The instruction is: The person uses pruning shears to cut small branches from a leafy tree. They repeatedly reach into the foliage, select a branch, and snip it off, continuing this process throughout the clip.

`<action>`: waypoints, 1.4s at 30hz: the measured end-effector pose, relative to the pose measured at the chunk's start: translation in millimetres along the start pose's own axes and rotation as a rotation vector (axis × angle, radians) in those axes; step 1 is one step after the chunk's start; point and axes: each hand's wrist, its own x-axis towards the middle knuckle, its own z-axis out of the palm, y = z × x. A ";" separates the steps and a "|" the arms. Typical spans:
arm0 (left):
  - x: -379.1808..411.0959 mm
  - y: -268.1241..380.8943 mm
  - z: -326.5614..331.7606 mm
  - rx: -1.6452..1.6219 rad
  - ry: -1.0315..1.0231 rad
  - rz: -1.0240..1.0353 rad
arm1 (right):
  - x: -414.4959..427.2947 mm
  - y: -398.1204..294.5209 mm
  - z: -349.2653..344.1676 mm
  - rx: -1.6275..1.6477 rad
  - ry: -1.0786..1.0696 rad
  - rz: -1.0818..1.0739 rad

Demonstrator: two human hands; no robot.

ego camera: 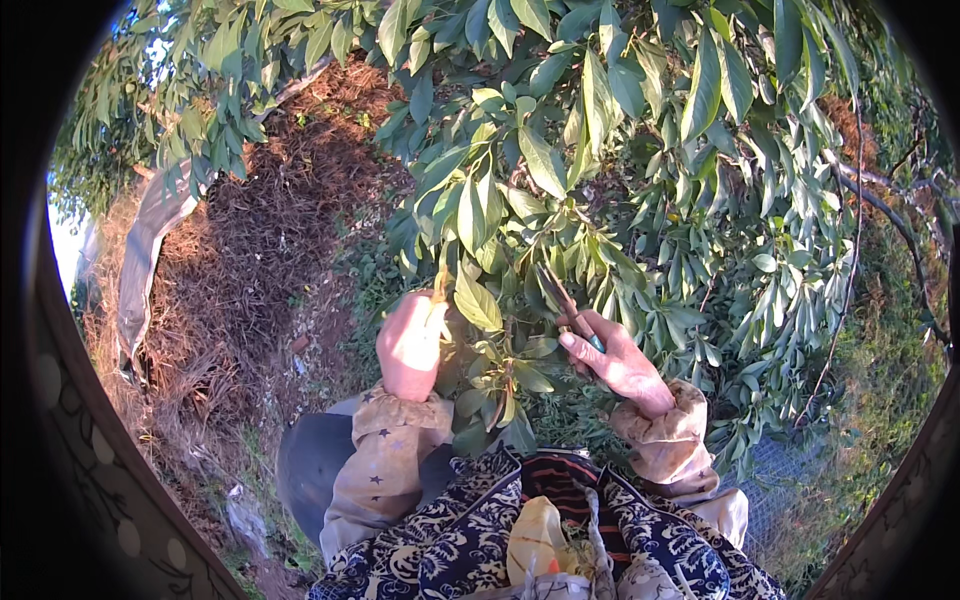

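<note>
My right hand point(619, 356) is shut on a dark-bladed cutting tool point(568, 306) with a teal grip, likely shears or scissors. Its blades point up and to the left, into the leaves of a tree branch point(529, 247). My left hand point(409, 345) is closed around a thin yellowish strip point(441, 289), perhaps a tie or a stem; strong sunlight blurs it. Between both hands hangs a leafy shoot point(504, 375). Leaves partly cover the tool's tips.
Dense foliage point(675, 172) fills the view above and to the right, with bare branches point(892, 202) at far right. A pale cloth-like strip point(150, 240) crosses dry brown litter point(247, 232) on the left. An open patterned jacket point(472, 532) and a pale bag point(536, 536) are at my front.
</note>
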 end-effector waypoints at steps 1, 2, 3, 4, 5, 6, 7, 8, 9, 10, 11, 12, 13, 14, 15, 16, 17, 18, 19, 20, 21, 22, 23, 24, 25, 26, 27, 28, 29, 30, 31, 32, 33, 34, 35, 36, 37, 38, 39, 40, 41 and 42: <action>0.2 -11.4 -12.7 0.058 0.122 -0.087 | -2.4 4.7 -1.8 0.019 0.039 -0.059; 2.0 -28.3 -30.8 0.079 0.229 -0.179 | -2.4 -8.9 -9.6 -0.118 0.020 0.018; 8.8 -46.7 -39.9 0.441 0.423 -0.012 | -2.2 -11.5 -11.3 -0.019 0.048 0.110; 15.8 -42.4 -51.4 0.533 0.462 -0.132 | 2.4 -6.0 -14.6 -0.037 0.080 0.105; 20.8 -46.1 -56.6 0.532 0.574 -0.093 | 7.4 2.0 -17.2 -0.054 0.113 0.100; 26.6 -33.6 -58.4 0.476 0.622 0.008 | 12.3 3.4 -15.4 -0.028 0.151 0.092; 30.3 -17.6 -54.3 0.417 0.665 0.108 | 17.0 2.6 -14.4 -0.007 0.158 0.105; 30.0 -7.1 -41.0 0.160 0.504 0.069 | 22.8 0.8 -14.2 0.014 0.166 0.118; 28.8 6.4 -29.0 -0.087 0.340 0.029 | 28.7 -1.3 -14.4 0.036 0.167 0.128; 29.9 17.8 -13.3 -0.095 0.208 0.108 | 36.9 6.3 -15.9 -0.010 0.166 0.114; 32.5 28.8 2.3 -0.105 0.075 0.184 | 40.9 3.5 -15.6 0.039 0.155 0.115; 36.9 41.8 15.5 -0.050 0.024 0.231 | 44.9 2.9 -14.3 0.093 0.146 0.117; 43.8 53.4 25.8 0.001 -0.024 0.280 | 48.8 0.3 -15.3 0.144 0.139 0.118; 50.6 61.1 34.7 0.063 -0.042 0.275 | 51.7 -3.8 -18.6 0.142 0.109 0.142; 55.4 65.2 41.0 0.130 -0.063 0.265 | 54.1 -6.3 -19.9 0.132 0.100 0.133; 60.1 59.1 51.4 0.198 -0.134 0.223 | 56.8 -8.6 -20.6 0.121 0.091 0.125; 63.7 57.6 57.2 0.178 -0.129 0.227 | 59.4 -10.1 -20.8 0.110 0.082 0.116; 66.5 57.6 62.4 0.155 -0.127 0.232 | 61.1 -9.5 -20.9 0.134 0.105 0.110; 68.4 55.8 67.4 0.131 -0.124 0.236 | 63.5 -9.6 -21.7 0.130 0.108 0.113; 68.9 49.2 75.2 0.102 -0.106 0.257 | 66.1 -10.1 -22.5 0.126 0.110 0.116; 69.2 48.6 75.8 0.126 -0.121 0.280 | 67.4 -11.1 -22.1 0.123 0.110 0.120; 69.3 47.8 74.9 0.150 -0.135 0.303 | 66.3 -15.3 -19.5 0.146 0.130 0.102; 68.9 47.1 73.4 0.174 -0.148 0.325 | 64.3 -17.0 -20.1 0.137 0.122 0.104; 68.4 47.0 72.9 0.145 -0.127 0.313 | 62.1 -17.5 -22.3 0.127 0.119 0.108; 67.0 47.1 71.8 0.116 -0.105 0.301 | 60.4 -16.9 -23.9 0.116 0.115 0.110; 66.0 47.8 70.5 0.087 -0.083 0.288 | 59.8 -14.1 -24.6 0.035 0.159 0.082; 65.6 49.3 68.0 0.089 -0.084 0.283 | 60.1 -10.8 -23.9 -0.045 0.201 0.052; 65.3 51.6 65.2 0.091 -0.085 0.277 | 59.4 -8.9 -23.2 -0.125 0.243 0.022; 64.6 52.7 63.6 0.092 -0.086 0.272 | 55.4 -8.0 -23.0 -0.068 0.250 0.038; 64.0 49.5 62.9 0.091 -0.054 0.292 | 49.5 -13.0 -21.4 -0.014 0.248 0.050; 62.7 47.4 59.3 0.115 -0.059 0.286 | 43.6 -15.6 -19.2 0.040 0.248 0.062; 61.0 44.8 54.9 0.138 -0.065 0.280 | 36.9 -13.6 -17.9 -0.125 0.256 0.047; 59.0 42.7 51.5 0.157 -0.074 0.276 | 28.8 -11.2 -17.1 -0.165 0.240 0.040; 55.9 43.4 44.9 0.122 -0.033 0.276 | 19.2 -10.8 -17.6 -0.012 0.200 0.072; 52.9 40.4 36.9 0.050 0.008 0.278 | 9.8 -12.9 -18.4 0.140 0.159 0.105; 48.5 34.1 27.9 0.002 0.052 0.238 | 5.4 1.3 -19.1 0.141 0.189 0.042; 43.7 31.1 15.6 0.017 0.102 0.173 | -2.5 1.1 -23.8 0.164 0.204 0.084; 42.8 11.2 13.0 -0.029 0.238 0.173 | -8.7 5.5 -29.0 0.213 0.227 0.096; 38.2 2.0 -8.2 -0.150 0.209 -0.059 | -12.8 9.6 -32.6 0.273 0.237 0.101; 36.6 -18.0 -25.3 -0.253 0.341 -0.124 | -15.3 7.7 -35.2 0.336 0.232 0.065; 32.2 -33.0 -51.5 -0.137 0.384 -0.136 | -17.6 2.8 -34.9 0.377 0.271 0.047; 34.2 -59.7 -57.1 -0.079 0.478 0.026 | -21.7 5.1 -38.5 0.373 0.305 0.044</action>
